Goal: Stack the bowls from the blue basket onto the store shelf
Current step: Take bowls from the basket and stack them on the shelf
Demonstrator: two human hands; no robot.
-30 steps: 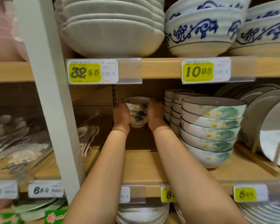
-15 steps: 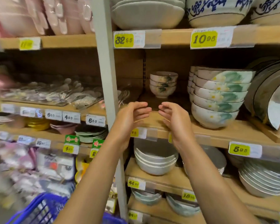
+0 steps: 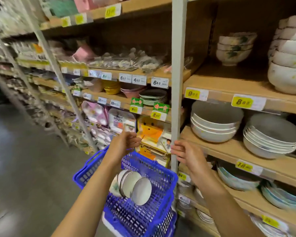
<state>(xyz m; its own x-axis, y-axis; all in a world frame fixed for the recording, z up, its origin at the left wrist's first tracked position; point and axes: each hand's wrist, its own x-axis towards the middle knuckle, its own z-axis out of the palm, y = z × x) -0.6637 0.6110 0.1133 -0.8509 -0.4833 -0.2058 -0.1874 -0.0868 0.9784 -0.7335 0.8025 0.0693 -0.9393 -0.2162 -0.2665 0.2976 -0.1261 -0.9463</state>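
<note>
A blue basket (image 3: 154, 168) sits low in front of me, stacked on other blue baskets. Inside it a few small white bowls (image 3: 133, 187) with green leaf prints lie nested on their sides. A stack of three matching bowls (image 3: 233, 48) stands on the wooden store shelf (image 3: 229, 79) at upper right. My left hand (image 3: 125, 144) hovers above the basket's far rim, fingers loosely curled, holding nothing. My right hand (image 3: 186, 153) hangs beside the grey shelf post (image 3: 177, 82), fingers loosely curled and empty.
Larger floral bowls (image 3: 289, 65) stand right of the small stack. White bowl stacks (image 3: 215, 127) fill the shelf below, with more dishes lower down. Packaged tableware and plates line the left shelves. Grey floor (image 3: 24, 168) opens to the left.
Both hands let go of the three-bowl stack on the shelf and drew back and down toward the basket. My view swung left and down, bringing the basket and its bowls into sight.
</note>
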